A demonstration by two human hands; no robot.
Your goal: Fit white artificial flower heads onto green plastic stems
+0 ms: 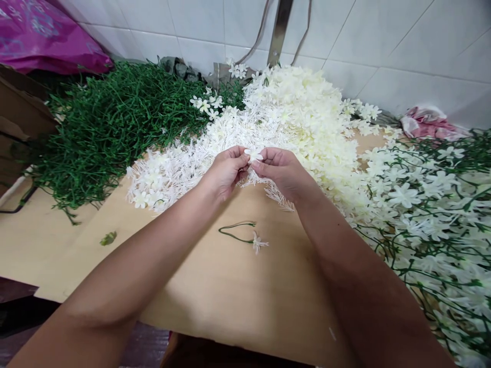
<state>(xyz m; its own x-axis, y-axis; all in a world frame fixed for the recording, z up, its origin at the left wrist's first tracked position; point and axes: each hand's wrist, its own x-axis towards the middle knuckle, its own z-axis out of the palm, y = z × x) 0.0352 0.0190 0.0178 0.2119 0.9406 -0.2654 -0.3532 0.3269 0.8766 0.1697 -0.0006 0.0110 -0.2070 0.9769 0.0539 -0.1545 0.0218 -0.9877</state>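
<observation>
Between my two hands is a small white artificial flower (253, 154), pinched from both sides. The fingers of my left hand (230, 166) are closed at its left edge. At its right edge the thumb and fingers of my right hand (279, 168) are pressed together. Both hands are just in front of a heap of thin white sprigs (245, 128). Nearer to me on the board lies a bent green stem (233, 236) with a white flower (259, 242) on one end. Loose cream-white petals (307, 117) are piled behind my right hand.
A large heap of green plastic stems (126, 117) is at the left. Stemmed white flowers (433, 220) cover the right side. A small greenish scrap (108, 238) lies on the cardboard (230, 301). Behind are a tiled wall (199, 25), a pink bag (49, 36) and a cloth (431, 122).
</observation>
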